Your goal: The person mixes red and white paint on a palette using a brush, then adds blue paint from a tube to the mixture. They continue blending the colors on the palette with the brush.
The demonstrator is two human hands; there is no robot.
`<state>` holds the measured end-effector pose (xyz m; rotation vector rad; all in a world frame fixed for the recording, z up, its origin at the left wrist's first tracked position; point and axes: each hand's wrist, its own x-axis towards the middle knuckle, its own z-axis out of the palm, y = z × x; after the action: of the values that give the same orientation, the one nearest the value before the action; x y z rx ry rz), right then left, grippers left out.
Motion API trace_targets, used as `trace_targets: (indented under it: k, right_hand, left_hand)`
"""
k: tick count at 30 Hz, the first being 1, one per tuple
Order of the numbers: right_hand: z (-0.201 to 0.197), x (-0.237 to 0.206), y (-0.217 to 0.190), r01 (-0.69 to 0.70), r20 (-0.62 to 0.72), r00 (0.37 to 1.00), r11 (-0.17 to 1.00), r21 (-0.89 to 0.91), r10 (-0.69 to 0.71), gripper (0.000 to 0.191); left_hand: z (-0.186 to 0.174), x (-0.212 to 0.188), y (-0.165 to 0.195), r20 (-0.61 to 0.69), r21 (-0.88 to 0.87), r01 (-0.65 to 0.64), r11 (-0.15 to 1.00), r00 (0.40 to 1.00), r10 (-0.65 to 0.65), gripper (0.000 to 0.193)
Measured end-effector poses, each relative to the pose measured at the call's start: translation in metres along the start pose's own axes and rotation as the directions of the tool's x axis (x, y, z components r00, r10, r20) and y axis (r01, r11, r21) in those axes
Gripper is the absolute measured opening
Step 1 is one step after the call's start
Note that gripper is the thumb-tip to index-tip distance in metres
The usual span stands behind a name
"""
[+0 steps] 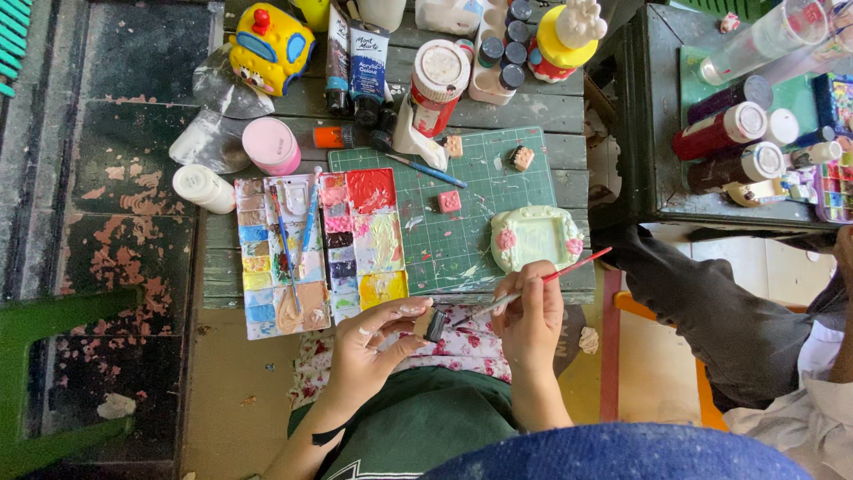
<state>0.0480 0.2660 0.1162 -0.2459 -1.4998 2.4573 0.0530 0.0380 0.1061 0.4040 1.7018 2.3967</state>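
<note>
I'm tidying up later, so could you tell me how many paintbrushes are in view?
4: one in the right hand, red-handled brush; two on the left palette and; one blue-handled on the cutting mat. Others may be hidden among the clutter.

Both forearms are bare, with no sleeves showing down to the wrists. The left hand (373,342) carries smears of white paint on the fingertips and along the knuckles, and a dark mark runs across the forearm behind it. The right hand (530,320) shows no rings or bands. Over the lap lies a dark green garment above a white cloth printed with red flowers.
</note>
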Motion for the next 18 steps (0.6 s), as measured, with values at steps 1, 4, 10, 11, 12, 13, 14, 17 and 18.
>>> trace_targets:
  k: [1,4,10,11,12,13,14,17,18]
  right_hand:
    - [0.001,-0.002,0.0,-0.003,0.051,0.999,1.0,-0.002,0.003,0.016]
    - [0.003,-0.004,-0.001,-0.009,0.118,0.993,1.0,-0.024,0.012,0.015]
    - [0.002,0.005,-0.005,-0.005,-0.007,1.0,1.0,-0.03,0.005,0.015]
    - [0.001,0.001,-0.007,-0.011,0.04,0.999,0.998,-0.058,0.013,0.015]
    - [0.001,-0.002,-0.008,-0.016,0.085,0.996,0.996,-0.087,0.024,0.015]
    - [0.001,-0.002,-0.007,-0.025,0.067,0.997,0.993,-0.119,0.033,0.015]
    - [0.001,-0.002,-0.007,-0.031,0.05,0.998,0.988,-0.15,0.039,0.015]
    - [-0.001,0.002,-0.005,0.0,-0.013,1.0,0.997,-0.077,-0.001,0.015]
    - [-0.002,0.003,-0.006,0.024,-0.035,0.999,0.999,-0.025,-0.025,0.015]
  left_hand:
    - [0.0,0.0,0.0,-0.004,0.002,0.003,1.0,1.0,-0.003,0.044]
    - [0.001,-0.001,0.002,-0.008,0.008,0.011,1.0,1.0,-0.011,0.043]
    - [0.002,0.001,0.003,-0.001,0.013,0.031,0.999,1.0,-0.031,0.043]
    - [0.002,0.001,0.004,0.004,0.021,0.04,0.999,0.999,-0.041,0.044]
    - [0.002,0.0,0.004,0.008,0.028,0.052,0.998,0.999,-0.052,0.044]
    - [0.003,-0.001,0.004,0.01,0.019,0.057,0.998,0.998,-0.057,0.044]
    - [0.003,-0.001,0.004,0.012,0.01,0.059,0.998,0.998,-0.059,0.043]
    - [0.003,-0.001,0.003,0.007,0.004,0.077,0.997,0.997,-0.078,0.043]
    - [0.003,-0.001,0.002,0.003,0.007,0.083,0.997,0.997,-0.083,0.043]
